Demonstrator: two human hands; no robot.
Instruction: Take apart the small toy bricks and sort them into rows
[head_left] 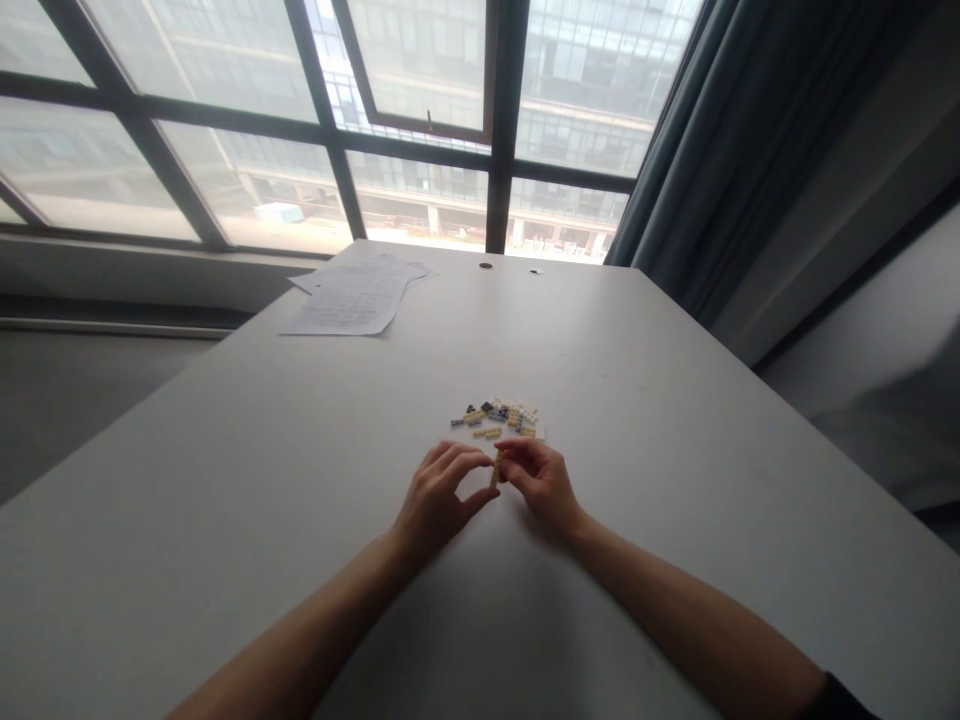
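Observation:
A narrow tan building brick (pixel 495 471) stands on end between my two hands, above the white table (pixel 360 480). My left hand (pixel 436 492) pinches its left side, with thumb low and fingertips higher. From the other side, the closed fingers of my right hand (pixel 546 487) grip the upper part of the brick. Whether it is one piece or several joined is too small to tell. Just beyond my fingers lies a loose pile of small building bricks (pixel 496 414) in tan, white, grey and black.
Printed paper sheets (pixel 349 303) lie overlapping at the table's far left. Two small round fittings, one dark (pixel 486 266) and one partly white (pixel 535 271), sit near the far edge. Windows rise behind the table, and a grey-blue curtain (pixel 697 150) hangs on the right.

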